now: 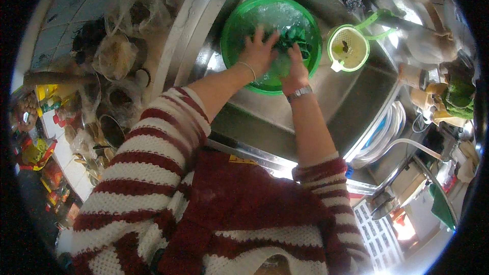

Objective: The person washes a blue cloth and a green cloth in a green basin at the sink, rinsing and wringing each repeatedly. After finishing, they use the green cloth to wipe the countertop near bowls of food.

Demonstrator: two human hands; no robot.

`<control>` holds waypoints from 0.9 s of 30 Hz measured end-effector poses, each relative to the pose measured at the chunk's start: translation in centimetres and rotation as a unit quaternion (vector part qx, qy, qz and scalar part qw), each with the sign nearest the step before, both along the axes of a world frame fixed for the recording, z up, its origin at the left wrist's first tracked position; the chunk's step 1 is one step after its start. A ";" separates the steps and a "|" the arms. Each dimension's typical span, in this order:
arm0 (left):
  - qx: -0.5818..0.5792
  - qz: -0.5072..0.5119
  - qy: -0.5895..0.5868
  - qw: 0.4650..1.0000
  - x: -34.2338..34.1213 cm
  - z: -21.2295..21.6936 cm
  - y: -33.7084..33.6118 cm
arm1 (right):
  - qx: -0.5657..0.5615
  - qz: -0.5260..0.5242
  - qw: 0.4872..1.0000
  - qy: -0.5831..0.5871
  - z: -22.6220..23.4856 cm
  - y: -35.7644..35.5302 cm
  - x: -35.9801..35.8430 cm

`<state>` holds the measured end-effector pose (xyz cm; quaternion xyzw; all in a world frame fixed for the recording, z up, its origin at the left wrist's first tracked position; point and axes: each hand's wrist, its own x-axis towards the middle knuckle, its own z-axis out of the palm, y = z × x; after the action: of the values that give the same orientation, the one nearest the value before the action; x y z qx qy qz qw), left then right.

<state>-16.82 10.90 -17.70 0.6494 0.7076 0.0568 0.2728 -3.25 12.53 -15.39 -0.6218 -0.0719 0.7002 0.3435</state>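
Note:
A round green plastic basin (239,18) sits in a steel sink (351,102) and holds water and dark green leafy vegetables (293,38). My left hand (260,51) rests inside the basin with fingers spread, a thin bracelet on its wrist. My right hand (294,69) reaches in beside it and its fingers are in the leaves, with a watch on the wrist. Both forearms come out of red and white striped sleeves.
A small green strainer with a handle (349,47) lies in the sink to the right of the basin. Bags, bowls and jars (114,56) crowd the counter on the left. Bottles, a green cloth (458,97) and a curved tap (407,145) stand on the right.

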 end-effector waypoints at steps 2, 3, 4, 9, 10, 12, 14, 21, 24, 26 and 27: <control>-0.032 -0.062 0.063 0.996 0.6 -0.9 -0.2 | -0.073 0.028 0.997 -0.007 -2.6 0.5 -0.4; -0.011 -0.051 0.058 0.997 1.0 -1.2 -0.2 | -0.068 0.036 0.997 0.023 -3.6 0.6 -0.7; 0.034 -0.004 0.037 0.999 1.3 -1.3 0.1 | -0.063 0.040 0.995 0.059 -4.1 0.7 -0.8; 0.079 0.059 -0.300 0.949 2.3 3.8 -0.5 | -0.063 -0.040 0.984 0.160 -1.2 0.9 1.1; 0.163 0.008 -0.349 0.923 2.5 6.0 -1.4 | -0.031 -0.030 0.981 0.187 -0.1 1.4 1.9; 0.207 -0.053 -0.404 0.890 3.2 10.2 -2.7 | 0.003 -0.015 0.967 0.254 1.7 1.8 2.7; 0.176 -0.110 -0.401 0.892 3.4 13.3 -3.0 | 0.028 -0.001 0.956 0.291 2.8 1.6 2.9; 0.200 -0.192 -0.367 0.888 3.3 16.9 -0.3 | 0.064 -0.012 0.905 0.421 6.9 1.4 3.1; 0.265 -0.174 -0.315 0.895 3.6 17.6 0.9 | 0.082 -0.020 0.909 0.409 9.0 1.7 2.5; 0.310 -0.143 -0.298 0.891 4.0 17.9 2.0 | 0.089 -0.022 0.912 0.400 10.1 1.8 2.1; 0.323 -0.117 -0.301 0.890 4.1 18.0 2.5 | 0.092 -0.026 0.913 0.396 10.4 1.8 1.9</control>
<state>-12.75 13.45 0.25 0.7318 0.4527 0.4425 0.2524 -1.38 14.32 -4.96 -0.2607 0.0220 0.8704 0.4172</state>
